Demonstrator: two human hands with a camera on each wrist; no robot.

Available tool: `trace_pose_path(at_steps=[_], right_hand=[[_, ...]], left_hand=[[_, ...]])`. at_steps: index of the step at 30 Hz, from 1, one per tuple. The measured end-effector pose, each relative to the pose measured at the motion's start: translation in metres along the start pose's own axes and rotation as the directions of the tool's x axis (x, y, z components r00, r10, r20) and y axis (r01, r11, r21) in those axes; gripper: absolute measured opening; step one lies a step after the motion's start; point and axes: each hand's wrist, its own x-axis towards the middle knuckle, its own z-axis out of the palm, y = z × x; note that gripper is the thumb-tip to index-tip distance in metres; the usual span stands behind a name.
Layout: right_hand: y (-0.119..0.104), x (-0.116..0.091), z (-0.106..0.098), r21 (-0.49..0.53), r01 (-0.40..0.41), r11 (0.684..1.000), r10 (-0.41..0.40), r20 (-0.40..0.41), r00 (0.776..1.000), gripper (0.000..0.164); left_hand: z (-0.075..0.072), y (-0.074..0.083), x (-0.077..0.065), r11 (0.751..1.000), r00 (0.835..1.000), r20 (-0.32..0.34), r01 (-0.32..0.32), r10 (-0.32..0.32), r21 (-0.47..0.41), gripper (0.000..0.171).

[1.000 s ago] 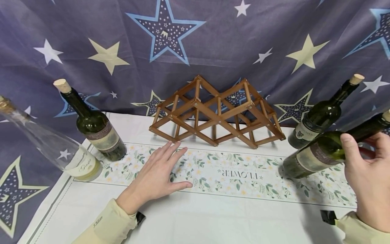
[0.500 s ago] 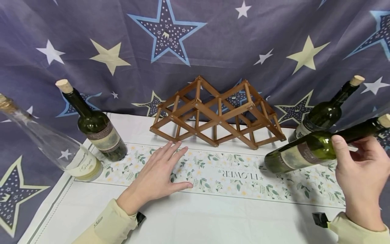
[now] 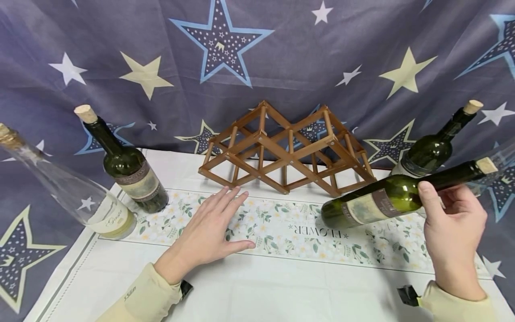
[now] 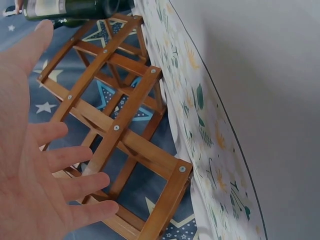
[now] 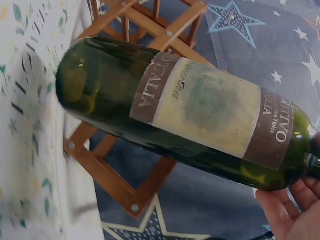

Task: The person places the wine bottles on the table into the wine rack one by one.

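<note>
My right hand [image 3: 454, 232] grips a corked green wine bottle [image 3: 374, 203] by the neck. The bottle tilts steeply, its base toward the left over the printed runner and its cork to the upper right. In the right wrist view its cream and brown label [image 5: 207, 110] faces the camera, with rack slats behind. A brown wooden folding wine rack [image 3: 289, 156] stands against the curtain, holding no bottles. My left hand [image 3: 205, 228] is spread palm down in front of the rack's left end, fingertips near its lower edge. In the left wrist view the fingers [image 4: 85, 185] are straight and hold nothing.
At the left stand a corked dark wine bottle [image 3: 134, 172] and a clear bottle [image 3: 76, 192] with pale liquid low inside. Another corked green bottle [image 3: 428, 150] stands at the back right, partly hidden by the held one. A starry curtain [image 3: 297, 58] hangs behind the white-covered table [image 3: 281, 290].
My right hand has carried the wine bottle leftward toward the rack, tipping it closer to horizontal with its base leading. The left hand has stayed in place.
</note>
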Motion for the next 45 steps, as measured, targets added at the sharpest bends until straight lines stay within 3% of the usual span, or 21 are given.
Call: trace_pose_path(at_steps=[8,17,24,34,45], right_hand=[[0.006,-0.012,0.014,0.219,-0.043,0.975,0.038,0.029,0.999,0.026],[0.010,-0.027,0.031,0.422,-0.126,0.898,0.089,0.105,0.990,0.023],[0.017,-0.041,0.043,0.425,-0.152,0.892,0.103,0.138,0.985,0.017],[0.018,-0.063,0.058,0.481,-0.245,0.842,0.181,0.175,0.968,0.015],[0.023,-0.085,0.069,0.439,-0.304,0.845,0.209,0.253,0.945,0.016]], left_hand=[[0.000,0.001,-0.001,1.000,1.000,0.000,-0.004,0.004,-0.017,0.110],[-0.001,0.004,0.000,0.999,1.000,-0.003,-0.008,0.008,-0.041,0.109],[-0.001,0.006,-0.001,0.998,1.000,-0.008,-0.015,0.015,-0.056,0.112],[-0.003,0.011,0.001,0.994,0.998,-0.033,-0.053,0.051,-0.091,0.111],[0.000,0.019,0.000,0.986,0.996,-0.041,-0.090,0.085,-0.137,0.110]])
